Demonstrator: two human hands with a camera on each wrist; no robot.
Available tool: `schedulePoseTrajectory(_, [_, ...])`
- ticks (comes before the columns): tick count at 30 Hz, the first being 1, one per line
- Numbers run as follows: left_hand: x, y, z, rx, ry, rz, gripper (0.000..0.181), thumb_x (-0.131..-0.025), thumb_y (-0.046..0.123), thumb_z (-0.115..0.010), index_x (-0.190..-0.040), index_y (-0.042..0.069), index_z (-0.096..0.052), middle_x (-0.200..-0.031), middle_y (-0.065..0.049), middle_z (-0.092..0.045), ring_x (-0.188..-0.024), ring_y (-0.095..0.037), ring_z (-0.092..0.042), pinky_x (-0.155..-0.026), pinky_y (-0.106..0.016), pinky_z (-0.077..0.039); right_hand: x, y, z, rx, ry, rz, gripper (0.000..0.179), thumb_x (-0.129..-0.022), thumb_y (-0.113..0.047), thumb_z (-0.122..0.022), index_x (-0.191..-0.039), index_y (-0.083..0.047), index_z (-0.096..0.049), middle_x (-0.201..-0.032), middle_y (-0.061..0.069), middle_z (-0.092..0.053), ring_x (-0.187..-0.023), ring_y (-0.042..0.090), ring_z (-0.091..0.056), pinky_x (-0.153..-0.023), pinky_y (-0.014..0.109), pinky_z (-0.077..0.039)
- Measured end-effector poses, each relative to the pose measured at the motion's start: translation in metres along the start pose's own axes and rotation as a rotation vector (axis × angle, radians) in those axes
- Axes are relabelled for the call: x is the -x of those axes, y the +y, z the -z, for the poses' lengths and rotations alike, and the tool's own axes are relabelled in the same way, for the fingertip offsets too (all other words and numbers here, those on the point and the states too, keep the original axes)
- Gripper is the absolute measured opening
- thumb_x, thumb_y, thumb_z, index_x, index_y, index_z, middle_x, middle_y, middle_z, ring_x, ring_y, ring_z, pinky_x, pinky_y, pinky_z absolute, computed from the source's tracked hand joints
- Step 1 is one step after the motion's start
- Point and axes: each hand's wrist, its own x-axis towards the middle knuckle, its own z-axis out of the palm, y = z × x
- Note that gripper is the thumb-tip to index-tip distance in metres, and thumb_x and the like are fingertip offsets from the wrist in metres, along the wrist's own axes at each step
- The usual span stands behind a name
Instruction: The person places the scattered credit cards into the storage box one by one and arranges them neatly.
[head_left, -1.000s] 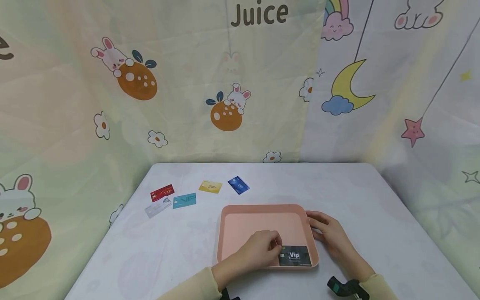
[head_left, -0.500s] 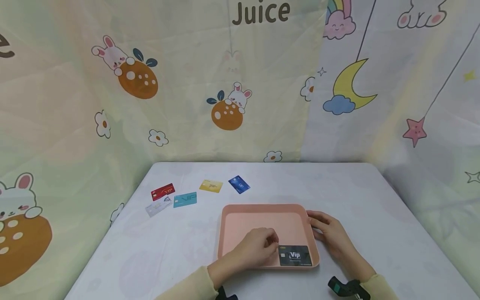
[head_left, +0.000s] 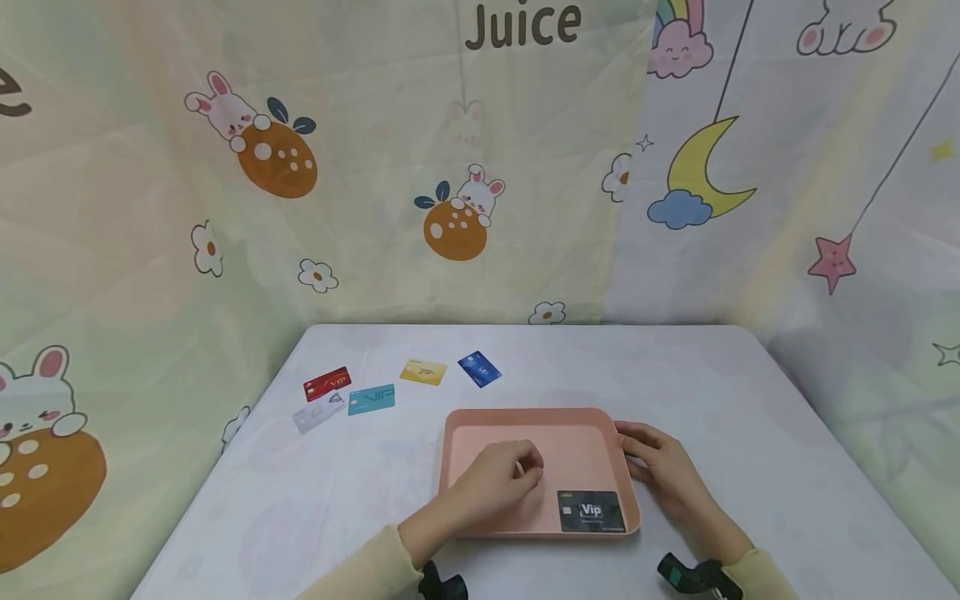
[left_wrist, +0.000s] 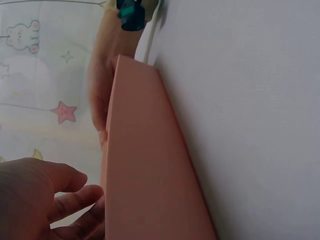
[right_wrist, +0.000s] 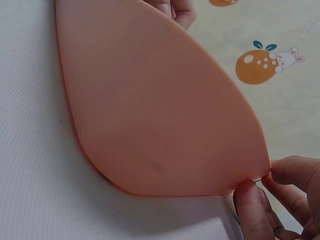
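Pink tray (head_left: 525,415) taken as landmark. Black card (head_left: 591,512) noted inside the tray, flat on its floor in the near right corner, "Vip" face up. Five more cards noted outside the tray, beyond it and to its left: red card (head_left: 327,384), pale card (head_left: 319,412), teal card (head_left: 371,399), yellow card (head_left: 423,372), blue card (head_left: 480,369).

Left hand (head_left: 493,477) observed over the tray, left of the black card; fingers loosely bent, gap left before the thumb, nothing seen held. Contact with the tray floor cannot be told. Right hand (head_left: 663,468) observed outside the tray's right wall; fingers slack, fingertips touching the outer edge near the far corner, pressure cannot be judged.

Handling, estimated: black card judged light, thin, stiff but slightly springy, probably plastic; slippery on the smooth floor and hard to be pinched while flat. Hold best taken at its left short edge, since the tray walls crowd the others. Tray judged light and rigid, best gripped by opposite rims; little fragility expected.
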Motion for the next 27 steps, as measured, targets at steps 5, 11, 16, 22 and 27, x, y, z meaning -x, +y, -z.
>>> schedulePoseTrajectory(5, [0.000, -0.004, 0.005, -0.001, 0.028, -0.001, 0.008, -0.099, 0.019, -0.069, -0.105, 0.016, -0.073, -0.087, 0.014, -0.065, -0.077, -0.002, -0.056, -0.070, -0.019, -0.051, 0.000, 0.000, 0.000, -0.005, -0.005, 0.000, 0.057, -0.104, -0.028, -0.064, -0.150, -0.001, -0.047, -0.151, 0.023, -0.050, -0.112, 0.012, -0.067, -0.089, 0.028, -0.059])
schedulePoseTrajectory(11, [0.003, -0.010, 0.018, 0.014, 0.071, -0.022, 0.009, -0.099, 0.018, -0.068, -0.105, 0.014, -0.073, -0.089, 0.013, -0.067, -0.077, -0.003, -0.056, -0.070, -0.019, -0.051, 0.000, 0.000, 0.000, -0.027, -0.009, 0.010, 0.056, -0.103, -0.026, -0.065, -0.149, 0.001, -0.048, -0.146, 0.023, -0.053, -0.104, 0.007, -0.069, -0.087, 0.027, -0.060])
schedulePoseTrajectory(16, [0.006, -0.020, 0.033, 0.040, 0.092, -0.013, 0.012, -0.101, 0.019, -0.066, -0.108, 0.012, -0.073, -0.093, 0.011, -0.068, -0.081, -0.007, -0.058, -0.072, -0.021, -0.052, 0.000, -0.001, 0.000, -0.029, -0.011, 0.003, 0.056, -0.103, -0.025, -0.065, -0.149, 0.001, -0.048, -0.146, 0.023, -0.053, -0.104, 0.006, -0.069, -0.087, 0.027, -0.060])
schedulePoseTrajectory(22, [0.006, -0.026, 0.047, 0.065, 0.091, 0.017, 0.015, -0.101, 0.020, -0.065, -0.110, 0.011, -0.072, -0.095, 0.009, -0.068, -0.084, -0.010, -0.060, -0.074, -0.023, -0.053, 0.001, -0.001, 0.002, -0.020, -0.014, 0.001, 0.056, -0.104, -0.025, -0.064, -0.150, 0.001, -0.046, -0.149, 0.024, -0.051, -0.107, 0.008, -0.068, -0.089, 0.027, -0.060])
schedulePoseTrajectory(27, [0.007, -0.033, 0.051, 0.058, 0.097, 0.023, 0.012, -0.100, 0.021, -0.067, -0.107, 0.013, -0.072, -0.093, 0.009, -0.068, -0.084, -0.010, -0.061, -0.072, -0.023, -0.054, 0.000, -0.001, 0.001, -0.013, -0.016, 0.005, 0.056, -0.104, -0.025, -0.063, -0.150, 0.001, -0.046, -0.149, 0.024, -0.050, -0.107, 0.008, -0.068, -0.089, 0.027, -0.060])
